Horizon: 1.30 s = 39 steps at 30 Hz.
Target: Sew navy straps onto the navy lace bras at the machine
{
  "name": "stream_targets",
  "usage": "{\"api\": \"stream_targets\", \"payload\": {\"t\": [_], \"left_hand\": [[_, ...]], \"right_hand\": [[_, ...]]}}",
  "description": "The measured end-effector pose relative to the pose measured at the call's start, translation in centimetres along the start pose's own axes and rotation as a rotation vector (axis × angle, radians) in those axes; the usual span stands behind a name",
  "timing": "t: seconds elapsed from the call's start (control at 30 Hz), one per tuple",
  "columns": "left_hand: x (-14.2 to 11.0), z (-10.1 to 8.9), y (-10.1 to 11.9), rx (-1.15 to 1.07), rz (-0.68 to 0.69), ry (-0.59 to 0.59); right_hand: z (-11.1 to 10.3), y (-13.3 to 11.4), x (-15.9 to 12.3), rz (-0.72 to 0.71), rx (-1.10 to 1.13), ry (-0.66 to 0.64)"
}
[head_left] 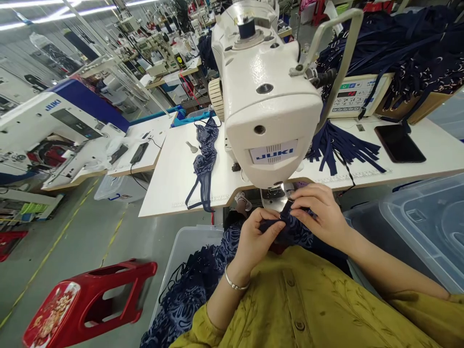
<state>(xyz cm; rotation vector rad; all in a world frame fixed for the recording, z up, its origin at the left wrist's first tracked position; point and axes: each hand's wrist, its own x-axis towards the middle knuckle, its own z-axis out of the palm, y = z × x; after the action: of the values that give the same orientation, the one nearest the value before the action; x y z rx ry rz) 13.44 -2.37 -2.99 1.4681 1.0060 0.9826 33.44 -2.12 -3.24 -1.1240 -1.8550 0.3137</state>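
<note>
Navy strap [286, 210] is in both hands, just in front of the sewing machine's metal needle area, above the person's lap. The left hand [255, 237] pinches it between thumb and forefinger; the right hand [321, 212] grips its upper part with thumb and fingertips. The 2 hands are close together, with the strap between them. A silvery bracelet [235, 286] circles the left wrist, and patterned navy fabric [299, 234] hangs below the hands, against a mustard shirt [290, 299] with 2 buttons in clear view. The white sewing machine [268, 116] stands directly ahead, 1 dark thread spool [247, 29] on top. On the white surface [170, 188], 1 navy bra [206, 162] lies left of the machine; to the right are a fan of navy straps [342, 145], a control box [353, 96] with red digits too small to read, and a black phone [399, 143]. Navy garments [192, 285] fill a clear bin [188, 234] at lower left; another clear bin [424, 222] stands at right. Farther left, 1 red stool [97, 299] is on the floor.
</note>
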Motion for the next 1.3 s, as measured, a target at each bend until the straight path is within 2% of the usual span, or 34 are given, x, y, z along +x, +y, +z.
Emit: {"api": "stream_targets", "payload": {"t": [0.03, 0.13, 0.2, 0.27, 0.37, 0.43, 0.5, 0.63, 0.73, 0.93, 1.1, 1.3], "left_hand": [[0.1, 0.1, -0.1, -0.010, -0.004, 0.023], [0.2, 0.4, -0.1, -0.008, 0.005, 0.043], [0.2, 0.7, 0.0, 0.013, 0.007, 0.040], [0.2, 0.9, 0.0, 0.046, 0.008, 0.038], [0.1, 1.3, 0.0, 0.118, 0.033, 0.045], [0.1, 1.5, 0.0, 0.182, 0.081, 0.053], [0.1, 1.7, 0.1, 0.260, 0.155, 0.072], [0.0, 1.7, 0.2, 0.335, 0.275, 0.106], [0.0, 1.6, 0.1, 0.360, 0.358, 0.084], [-0.1, 1.6, -0.5, 0.493, 0.521, 0.067], [-0.2, 1.7, -0.5, 0.512, 0.559, 0.062], [-0.3, 1.7, -0.6, 0.465, 0.496, 0.064]], "right_hand": [[0.2, -0.1, -0.4, 0.031, 0.033, -0.027], [0.8, -0.1, -1.5, 0.204, 0.203, -0.261], [1.3, -0.2, -2.1, 0.322, 0.338, -0.354], [1.7, -0.3, -2.5, 0.429, 0.481, -0.332], [1.9, -0.8, -2.6, 0.534, 0.581, -0.147], [1.8, -1.2, -2.5, 0.505, 0.556, -0.011], [1.8, -1.5, -2.3, 0.435, 0.525, 0.052], [2.4, -1.3, -2.1, 0.348, 0.630, 0.050], [3.0, -0.8, -2.3, 0.303, 0.730, 0.084], [3.3, -0.5, -2.8, 0.217, 0.604, 0.181], [3.3, -0.3, -3.0, 0.103, 0.555, 0.194], [3.2, 0.2, -3.3, 0.055, 0.528, 0.161]]}}
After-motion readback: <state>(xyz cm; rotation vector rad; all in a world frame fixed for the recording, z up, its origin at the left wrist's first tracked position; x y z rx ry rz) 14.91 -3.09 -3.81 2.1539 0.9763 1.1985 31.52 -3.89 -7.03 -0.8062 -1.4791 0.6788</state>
